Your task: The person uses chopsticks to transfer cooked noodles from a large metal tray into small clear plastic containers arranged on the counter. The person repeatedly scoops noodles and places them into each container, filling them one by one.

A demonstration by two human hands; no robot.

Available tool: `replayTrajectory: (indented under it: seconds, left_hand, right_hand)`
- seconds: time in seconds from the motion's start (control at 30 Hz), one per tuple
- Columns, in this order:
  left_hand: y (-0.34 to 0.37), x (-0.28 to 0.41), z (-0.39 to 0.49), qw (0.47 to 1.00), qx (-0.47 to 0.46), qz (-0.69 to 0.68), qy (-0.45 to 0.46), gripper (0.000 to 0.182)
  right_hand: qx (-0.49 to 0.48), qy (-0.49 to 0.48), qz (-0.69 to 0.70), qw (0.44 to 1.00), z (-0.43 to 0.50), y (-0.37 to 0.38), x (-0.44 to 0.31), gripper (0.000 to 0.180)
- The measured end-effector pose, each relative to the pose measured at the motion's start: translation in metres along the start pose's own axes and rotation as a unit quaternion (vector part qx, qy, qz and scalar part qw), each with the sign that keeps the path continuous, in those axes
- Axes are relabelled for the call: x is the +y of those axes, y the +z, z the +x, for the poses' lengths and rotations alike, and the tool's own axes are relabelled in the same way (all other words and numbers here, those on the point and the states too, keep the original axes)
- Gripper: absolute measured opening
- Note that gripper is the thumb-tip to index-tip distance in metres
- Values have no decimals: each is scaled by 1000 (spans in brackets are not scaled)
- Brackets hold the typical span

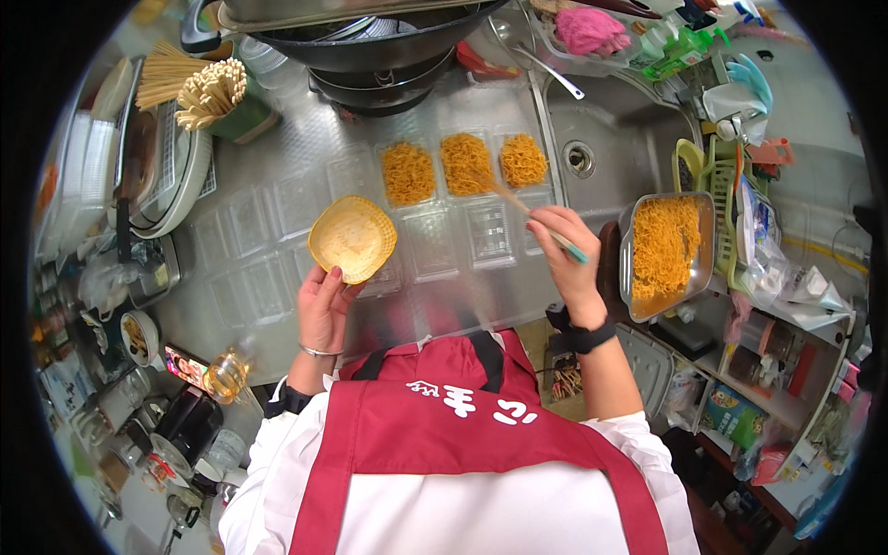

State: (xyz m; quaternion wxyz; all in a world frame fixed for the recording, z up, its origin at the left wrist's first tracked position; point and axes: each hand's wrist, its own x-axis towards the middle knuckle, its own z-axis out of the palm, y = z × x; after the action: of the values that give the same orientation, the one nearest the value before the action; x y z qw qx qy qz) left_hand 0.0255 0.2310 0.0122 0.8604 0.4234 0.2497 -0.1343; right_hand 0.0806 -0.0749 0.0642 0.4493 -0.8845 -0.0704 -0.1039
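Observation:
My left hand [325,305] grips the near rim of a small square yellow bowl [352,239], which has pale, whitish residue or contents inside. In my right hand [567,253] is a slender wooden-handled utensil [511,199] with a turquoise end. Its far end is blurred over the middle tray of orange shreds [466,161], and I cannot tell whether it touches them. More orange shreds fill a clear plastic tray to the left [408,173] and another to the right [523,160]. Clear plastic trays holding no shreds [429,239] stand in rows on the metal counter [305,163].
A metal pan of orange shreds [666,246] sits at the right, beside the sink [610,132]. A large black wok [381,45] stands at the back. Chopsticks in a green holder [239,118], a phone [186,365] and a glass cup [226,375] are on the left.

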Motion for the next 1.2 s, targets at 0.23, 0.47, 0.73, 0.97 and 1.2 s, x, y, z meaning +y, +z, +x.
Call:
replayTrajectory:
  seconds: [0.23,0.47,0.73,0.97,1.2]
  left_hand:
    - [-1,4,0,1000,-5,-4,13,33]
    - [8,1,3,1000,-11,5,-3,33]
    - [32,-8,4,1000,8,-6,1,34]
    - [65,-29,3,1000,10,6,-4,36]
    - [86,-38,2,1000,19,13,8,37]
  right_hand:
    - [3,-15,9,1000,3,1,-6,10]
    - [27,30,35,999,28,6,17,11]
    - [86,89,63,990,7,-50,35,9]
    - [76,30,20,996,25,-37,70,10]
    - [53,25,47,997,22,-54,63,11]
